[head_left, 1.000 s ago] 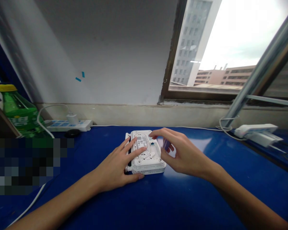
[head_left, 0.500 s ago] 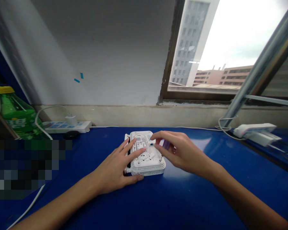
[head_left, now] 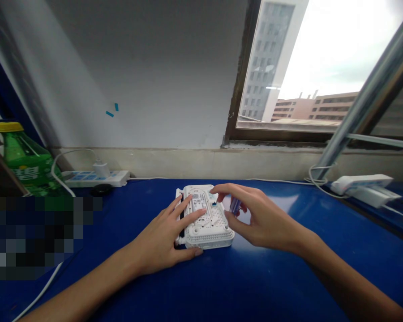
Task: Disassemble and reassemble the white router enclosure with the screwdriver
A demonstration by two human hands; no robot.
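A white router [head_left: 208,236] lies underside up on the blue table, its printed label, vent holes and small round feet showing. My left hand [head_left: 166,239] rests on its left part with the fingers spread flat and the thumb along the near edge. Over the router's right side hovers my right hand [head_left: 258,214], its curled fingers around a small purple object [head_left: 235,205] whose kind I cannot make out. The thumb and index finger stand apart. Between them and the label, a small blue piece [head_left: 214,204] sits on the router's underside.
A white power strip [head_left: 116,178] with a plugged-in adapter stands at the back left, beside a green bottle [head_left: 30,161]. A black round object [head_left: 101,189] lies in front. Another power strip [head_left: 364,182] sits at the right by a metal pole. A white cable [head_left: 43,290] runs down the left.
My right thumb has drawn away from the index finger, opening the pinch, and more of the purple object shows. My left hand stays on the router. The view has shifted slightly.
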